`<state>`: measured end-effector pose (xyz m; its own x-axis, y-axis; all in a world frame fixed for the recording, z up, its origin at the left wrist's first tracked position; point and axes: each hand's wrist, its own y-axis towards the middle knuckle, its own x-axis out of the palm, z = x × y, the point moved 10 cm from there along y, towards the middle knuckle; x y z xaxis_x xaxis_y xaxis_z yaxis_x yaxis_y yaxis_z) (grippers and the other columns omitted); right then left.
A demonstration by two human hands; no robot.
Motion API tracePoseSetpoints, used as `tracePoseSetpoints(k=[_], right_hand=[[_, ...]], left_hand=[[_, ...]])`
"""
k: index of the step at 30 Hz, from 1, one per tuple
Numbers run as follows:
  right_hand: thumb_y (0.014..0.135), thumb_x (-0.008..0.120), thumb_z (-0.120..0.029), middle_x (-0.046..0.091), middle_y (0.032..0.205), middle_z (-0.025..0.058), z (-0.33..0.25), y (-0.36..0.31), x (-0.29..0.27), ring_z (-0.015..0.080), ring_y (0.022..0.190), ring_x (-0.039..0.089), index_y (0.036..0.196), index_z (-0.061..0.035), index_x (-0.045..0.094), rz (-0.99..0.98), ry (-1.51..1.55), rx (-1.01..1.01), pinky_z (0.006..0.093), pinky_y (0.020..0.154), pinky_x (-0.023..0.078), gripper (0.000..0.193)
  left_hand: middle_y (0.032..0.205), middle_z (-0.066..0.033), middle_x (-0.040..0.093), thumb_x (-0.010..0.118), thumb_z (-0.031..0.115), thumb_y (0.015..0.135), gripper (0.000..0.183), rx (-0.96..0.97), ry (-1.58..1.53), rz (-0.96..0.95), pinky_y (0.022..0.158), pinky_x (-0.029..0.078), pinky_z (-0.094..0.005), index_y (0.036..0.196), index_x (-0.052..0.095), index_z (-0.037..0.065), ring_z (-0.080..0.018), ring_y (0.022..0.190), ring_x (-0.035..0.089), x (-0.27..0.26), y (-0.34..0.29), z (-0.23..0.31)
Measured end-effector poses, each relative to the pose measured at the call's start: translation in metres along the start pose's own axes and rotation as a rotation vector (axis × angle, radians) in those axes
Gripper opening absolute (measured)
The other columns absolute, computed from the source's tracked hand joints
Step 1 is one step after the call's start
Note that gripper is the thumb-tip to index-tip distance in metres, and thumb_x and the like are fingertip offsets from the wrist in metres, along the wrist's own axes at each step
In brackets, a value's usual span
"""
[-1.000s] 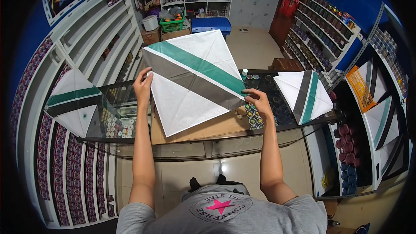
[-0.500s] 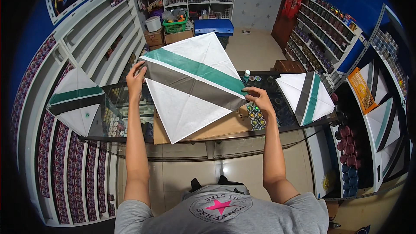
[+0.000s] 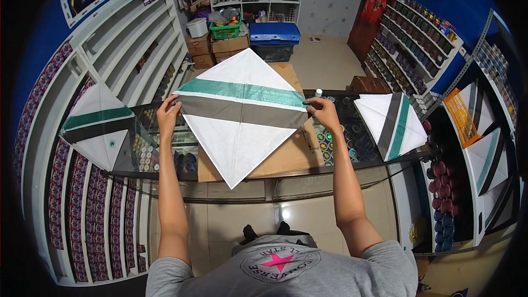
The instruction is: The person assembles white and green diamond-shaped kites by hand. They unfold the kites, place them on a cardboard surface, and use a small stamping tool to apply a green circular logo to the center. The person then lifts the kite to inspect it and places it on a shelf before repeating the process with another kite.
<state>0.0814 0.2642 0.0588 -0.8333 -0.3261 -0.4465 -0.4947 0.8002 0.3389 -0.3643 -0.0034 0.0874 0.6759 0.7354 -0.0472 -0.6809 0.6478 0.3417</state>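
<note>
A white diamond-shaped kite (image 3: 220, 146) with one green and one dark grey stripe is stretched between my hands, above a brown cardboard sheet (image 3: 305, 157) on the glass counter. My left hand (image 3: 168, 114) pinches its left corner. At the opposite corner, my right hand (image 3: 323, 111) grips the edge between thumb and fingers. A thin spine line runs down the middle of the kite, whose lowest tip points toward me. To the right, a stack of similar kites (image 3: 404, 124) lies on the counter. Another striped kite (image 3: 104, 115) rests at the counter's left end.
A small white-capped bottle (image 3: 318, 93) stands behind my right hand. Round spools (image 3: 148, 157) sit under the counter glass. White shelves (image 3: 135, 38) line the left wall, and racks of spools (image 3: 407, 44) stand at the right. A blue-lidded bin (image 3: 274, 33) is at the back.
The kite has turned slightly counterclockwise, so its stripes run closer to level. My left hand has lowered and my right hand has risen a little. Both keep their hold.
</note>
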Motion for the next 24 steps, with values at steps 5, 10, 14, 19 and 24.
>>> tracePoseSetpoints(k=[5,10,14,19,24], right_hand=[[0.076,0.066,-0.006,0.067,0.075,0.0094,-0.005,0.025,0.014,0.0131,0.067,0.061,0.098,-0.0038,0.070,0.031,-0.104,-0.011,0.0274,0.066,0.049,0.023],[0.076,0.064,-0.005,0.069,0.078,0.0089,-0.009,0.051,0.035,0.0106,0.068,0.061,0.097,-0.0014,0.070,0.013,-0.105,0.006,0.0264,0.066,0.049,0.022],[0.075,0.063,-0.004,0.068,0.075,0.0101,-0.012,0.070,0.059,0.0129,0.063,0.061,0.097,-0.0038,0.071,0.006,-0.144,-0.040,0.0282,0.063,0.049,0.023],[0.074,0.062,-0.004,0.070,0.087,0.0165,0.004,0.095,0.091,0.0251,0.075,0.069,0.095,-0.0040,0.072,-0.056,-0.158,-0.029,0.0331,0.075,0.053,0.024],[0.073,0.062,-0.005,0.071,0.089,0.0161,0.017,0.110,0.122,0.0245,0.081,0.070,0.095,-0.0056,0.072,-0.119,-0.210,-0.004,0.0323,0.077,0.053,0.024]], left_hand=[[0.093,0.0004,0.064,0.065,0.008,0.087,0.024,-0.046,0.014,0.007,0.064,0.046,-0.0206,0.111,0.065,0.006,-0.0071,0.079,0.058,-0.020,0.003,-0.026],[0.093,-0.0025,0.065,0.064,0.007,0.087,0.024,-0.041,-0.016,-0.003,0.066,0.048,-0.0226,0.111,0.065,0.004,-0.0087,0.080,0.059,-0.041,0.013,-0.053],[0.093,-0.0032,0.065,0.064,0.007,0.088,0.024,-0.066,0.029,0.013,0.065,0.049,-0.0227,0.111,0.065,0.003,-0.0091,0.079,0.059,-0.057,0.016,-0.066],[0.091,-0.0027,0.066,0.065,0.007,0.087,0.024,-0.123,0.100,0.034,0.066,0.048,-0.0235,0.111,0.065,0.004,-0.0090,0.079,0.059,-0.072,0.020,-0.088],[0.090,-0.0022,0.066,0.065,0.007,0.086,0.027,-0.241,0.171,0.032,0.072,0.048,-0.0240,0.114,0.065,0.007,-0.0087,0.080,0.059,-0.082,0.017,-0.128]])
